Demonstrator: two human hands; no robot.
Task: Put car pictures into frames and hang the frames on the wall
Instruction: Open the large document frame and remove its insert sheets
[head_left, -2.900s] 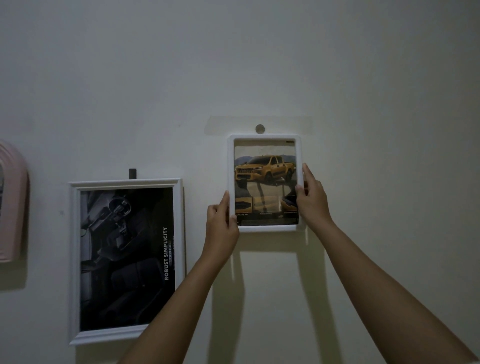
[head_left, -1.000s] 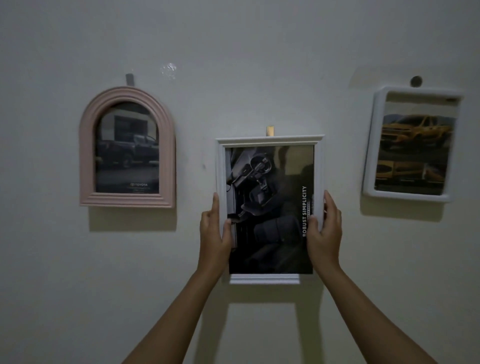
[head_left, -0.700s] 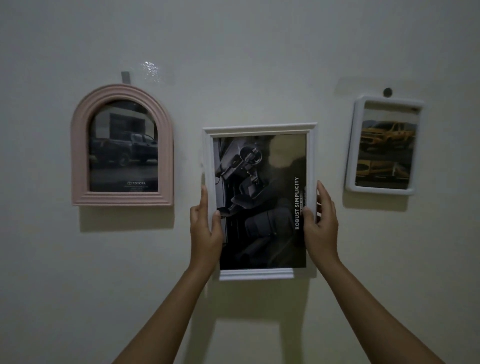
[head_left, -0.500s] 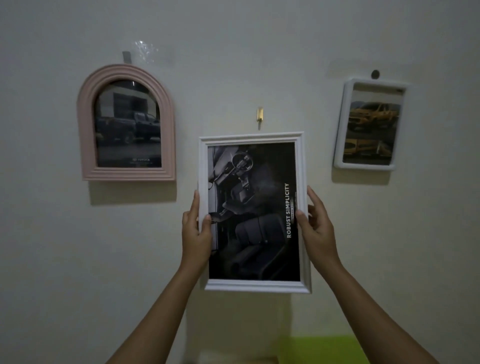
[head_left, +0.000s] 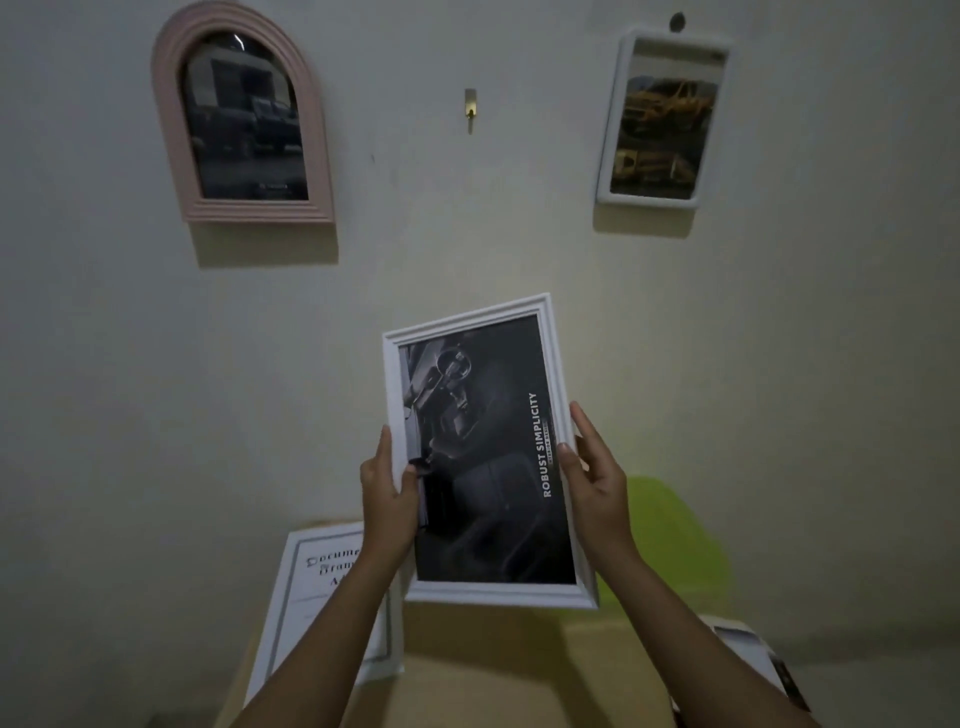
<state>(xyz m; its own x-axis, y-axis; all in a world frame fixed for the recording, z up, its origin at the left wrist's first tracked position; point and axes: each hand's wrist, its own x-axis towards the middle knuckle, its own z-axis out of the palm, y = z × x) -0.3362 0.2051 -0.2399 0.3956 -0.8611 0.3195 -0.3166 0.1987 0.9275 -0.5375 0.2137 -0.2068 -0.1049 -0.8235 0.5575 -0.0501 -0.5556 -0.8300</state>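
I hold a white rectangular frame (head_left: 485, 457) with a dark car-interior picture reading "ROBUST SIMPLICITY", tilted and away from the wall. My left hand (head_left: 388, 493) grips its left edge and my right hand (head_left: 597, 483) grips its right edge. A small gold hook (head_left: 470, 108) on the wall above stands bare. A pink arched frame (head_left: 244, 119) with a dark truck picture hangs at the upper left. At the upper right hangs a small white frame (head_left: 665, 117) with a yellow truck picture.
Below my arms is a tan table (head_left: 519, 670). A white document frame (head_left: 327, 603) with printed lettering lies on its left side. A lime-green object (head_left: 675, 540) stands behind at the right, and printed paper (head_left: 753, 660) lies at the table's right edge.
The white frame has come off the gold hook and moved down and away from the wall, tilting. The view has dropped, bringing the table and the document frame into sight.
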